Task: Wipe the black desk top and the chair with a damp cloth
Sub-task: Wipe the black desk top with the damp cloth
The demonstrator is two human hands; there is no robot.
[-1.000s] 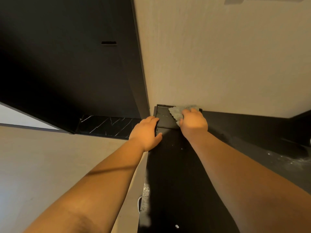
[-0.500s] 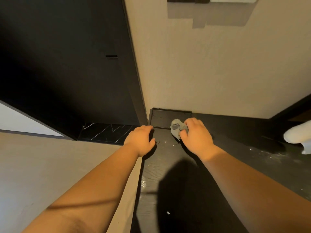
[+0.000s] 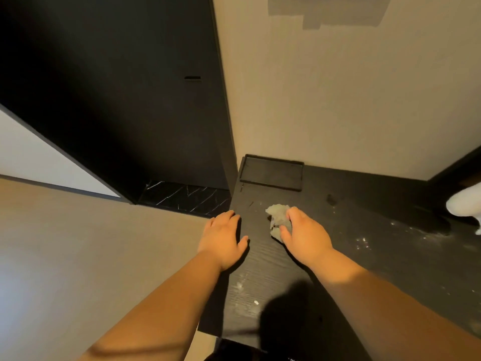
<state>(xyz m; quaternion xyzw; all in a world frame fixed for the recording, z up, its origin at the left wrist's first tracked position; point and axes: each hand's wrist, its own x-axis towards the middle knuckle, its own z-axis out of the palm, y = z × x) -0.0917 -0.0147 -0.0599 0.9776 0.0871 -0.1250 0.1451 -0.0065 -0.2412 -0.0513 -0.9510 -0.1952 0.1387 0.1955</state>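
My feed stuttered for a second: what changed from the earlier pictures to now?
The right hand, gripping the grey cloth, drew it back off the black tray in the corner, toward the person across the desk top. The left hand stays resting on the desk's left edge; the tray has not moved.

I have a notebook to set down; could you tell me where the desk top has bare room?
Free: the dusty stretch between right hand and white object, and right of the black tray. Crowded: around the cloth, by the left hand.
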